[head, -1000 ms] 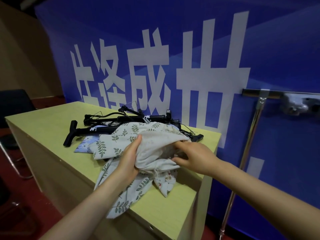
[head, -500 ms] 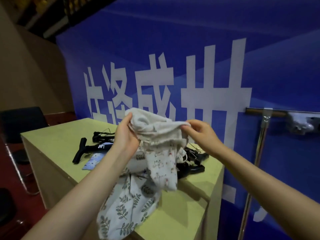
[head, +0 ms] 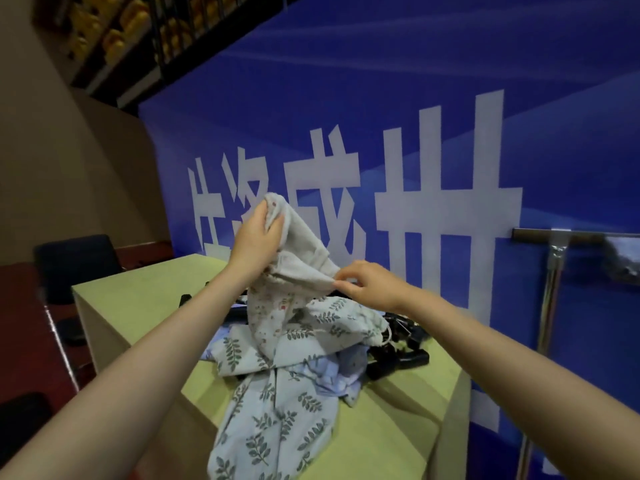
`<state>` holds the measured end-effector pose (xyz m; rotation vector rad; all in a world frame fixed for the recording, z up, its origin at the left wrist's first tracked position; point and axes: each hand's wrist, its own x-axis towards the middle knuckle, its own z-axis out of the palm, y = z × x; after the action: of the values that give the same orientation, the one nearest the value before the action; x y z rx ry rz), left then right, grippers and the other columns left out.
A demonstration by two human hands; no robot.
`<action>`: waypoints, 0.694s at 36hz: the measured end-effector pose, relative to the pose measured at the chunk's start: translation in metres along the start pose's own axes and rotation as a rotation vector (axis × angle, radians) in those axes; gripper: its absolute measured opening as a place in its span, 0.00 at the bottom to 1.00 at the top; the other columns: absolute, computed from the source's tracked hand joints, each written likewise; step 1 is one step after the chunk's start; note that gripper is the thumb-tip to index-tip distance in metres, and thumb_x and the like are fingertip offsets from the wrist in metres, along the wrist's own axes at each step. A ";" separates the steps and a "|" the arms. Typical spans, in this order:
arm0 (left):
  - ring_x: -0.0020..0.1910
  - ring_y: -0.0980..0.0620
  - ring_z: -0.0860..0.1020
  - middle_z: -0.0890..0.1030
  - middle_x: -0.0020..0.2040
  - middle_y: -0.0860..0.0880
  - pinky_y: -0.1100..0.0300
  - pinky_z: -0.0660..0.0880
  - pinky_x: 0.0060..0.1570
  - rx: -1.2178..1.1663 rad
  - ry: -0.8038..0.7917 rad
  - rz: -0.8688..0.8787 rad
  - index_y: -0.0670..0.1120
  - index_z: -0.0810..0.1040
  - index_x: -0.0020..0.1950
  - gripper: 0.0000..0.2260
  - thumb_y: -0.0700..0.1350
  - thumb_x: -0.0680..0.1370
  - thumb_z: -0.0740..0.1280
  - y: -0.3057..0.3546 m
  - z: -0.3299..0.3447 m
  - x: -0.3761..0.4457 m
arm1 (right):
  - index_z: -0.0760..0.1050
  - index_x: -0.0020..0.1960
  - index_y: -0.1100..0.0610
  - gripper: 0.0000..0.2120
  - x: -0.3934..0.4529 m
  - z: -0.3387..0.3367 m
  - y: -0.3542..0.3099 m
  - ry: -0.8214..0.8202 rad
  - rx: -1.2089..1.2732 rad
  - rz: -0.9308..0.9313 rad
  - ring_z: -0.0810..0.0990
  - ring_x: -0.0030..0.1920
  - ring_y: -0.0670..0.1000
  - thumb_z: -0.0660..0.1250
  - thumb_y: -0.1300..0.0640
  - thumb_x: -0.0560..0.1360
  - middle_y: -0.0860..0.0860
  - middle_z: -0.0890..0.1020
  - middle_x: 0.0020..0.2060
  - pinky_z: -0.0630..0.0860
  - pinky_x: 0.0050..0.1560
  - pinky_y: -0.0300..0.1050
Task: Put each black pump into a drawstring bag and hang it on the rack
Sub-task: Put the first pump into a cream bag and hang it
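A light yellow-green table [head: 145, 299] stands under both hands. Behind the hands is a big blue wall banner [head: 381, 98] with large white signs on it. Far out past the left hand there is a dark chair [head: 74, 265] on a dark red floor [head: 24, 341]. High up beyond the left hand a dark shelf [head: 114, 36] holds yellow things, too blurry to name. Off to the side of the right hand stands a shiny metal rack [head: 554, 271] with a bar across its top.

The left hand [head: 254, 242] is raised highest and grips one end of a cream drawstring bag [head: 301, 251], with its fingers curled round the cloth. The right hand [head: 369, 284] is lower and pinches the other edge of the same bag between thumb and fingers. The bag is stretched between the two hands, up above the table. It is pale, with tiny flowers on the part that hangs down.

Below the hands more cloth bags lie in a heap on the table. A leaf-print bag [head: 277, 410] droops over the near edge. A pale blue bag [head: 332, 372] lies beside it. Black pumps [head: 398, 362] lie under the right hand, partly hidden by the bags.
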<state>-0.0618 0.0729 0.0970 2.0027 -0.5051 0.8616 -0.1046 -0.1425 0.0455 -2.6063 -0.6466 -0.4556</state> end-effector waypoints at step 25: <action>0.37 0.48 0.72 0.73 0.32 0.47 0.56 0.65 0.33 0.382 -0.136 -0.133 0.43 0.74 0.32 0.21 0.55 0.80 0.61 -0.115 0.092 -0.098 | 0.80 0.49 0.59 0.13 -0.034 0.043 0.130 0.373 0.577 0.583 0.77 0.42 0.50 0.56 0.60 0.81 0.51 0.80 0.38 0.73 0.40 0.43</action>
<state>-0.0206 0.0590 -0.0742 2.4268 -0.2924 0.7864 -0.0584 -0.2397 -0.0461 -1.9544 0.1108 -0.4589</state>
